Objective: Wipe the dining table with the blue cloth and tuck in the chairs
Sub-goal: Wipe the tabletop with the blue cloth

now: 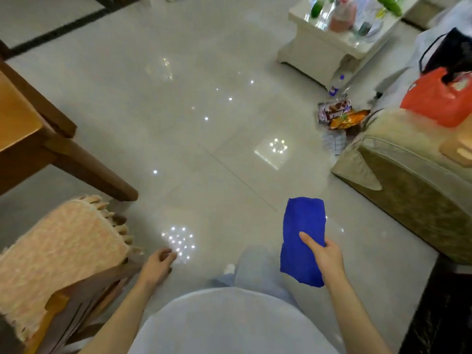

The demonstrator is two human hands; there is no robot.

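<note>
Blue cloth (302,241): pinched in my right hand (328,259), held ready for wiping. Left hand (158,264): fingers loosely curled, empty, beside the cushioned chair (63,254), free for tucking.

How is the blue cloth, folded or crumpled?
Probably folded: the blue cloth is a flat, narrow strip, pinched by the right hand.

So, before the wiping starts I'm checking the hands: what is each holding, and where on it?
The right hand grips the blue cloth midway along its length, thumb on top. The left hand holds nothing.
</note>
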